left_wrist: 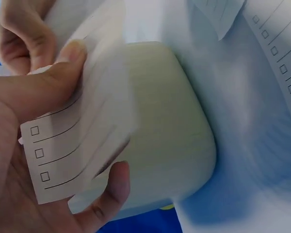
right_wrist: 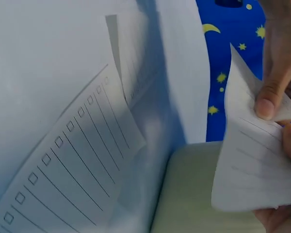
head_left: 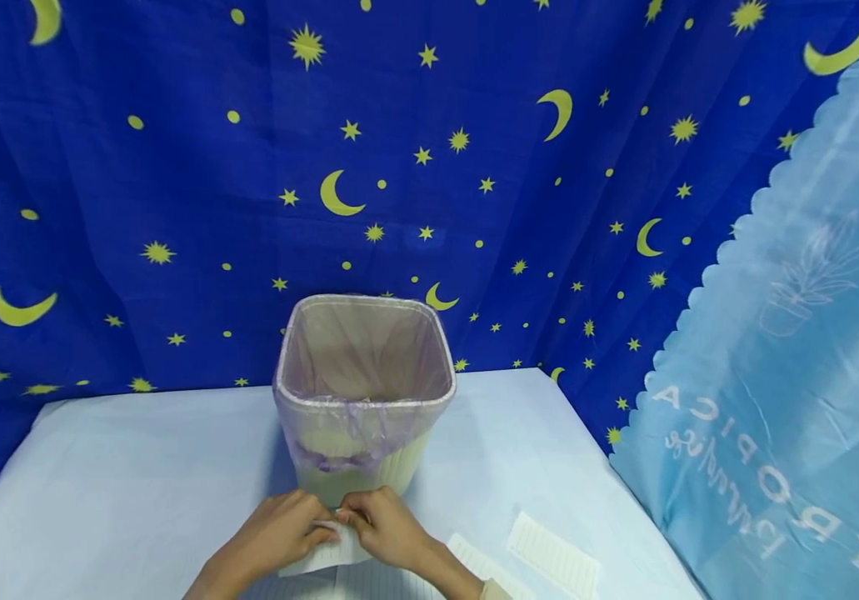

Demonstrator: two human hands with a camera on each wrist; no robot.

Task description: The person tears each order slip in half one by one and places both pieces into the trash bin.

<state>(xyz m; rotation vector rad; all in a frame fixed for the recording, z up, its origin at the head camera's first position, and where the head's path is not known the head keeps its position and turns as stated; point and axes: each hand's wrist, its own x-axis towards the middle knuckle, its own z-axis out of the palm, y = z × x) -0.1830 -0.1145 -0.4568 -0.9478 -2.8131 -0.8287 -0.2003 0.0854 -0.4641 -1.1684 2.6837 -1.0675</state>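
Observation:
Both hands work on a lined paper sheet with checkboxes, just in front of a pale waste bin. My left hand pinches the sheet between thumb and fingers, and the thumb lies across its face in the left wrist view. Close beside it, my right hand pinches the sheet's upper edge. The two hands nearly meet there. In the right wrist view the paper bends upward between the fingers. Some fingertips are hidden behind the sheet.
A translucent purple liner covers the bin's rim. Lined paper strips lie to the right on the white-covered table, with more paper below the hands. A blue star-patterned curtain hangs behind; a light-blue cloth hangs at right.

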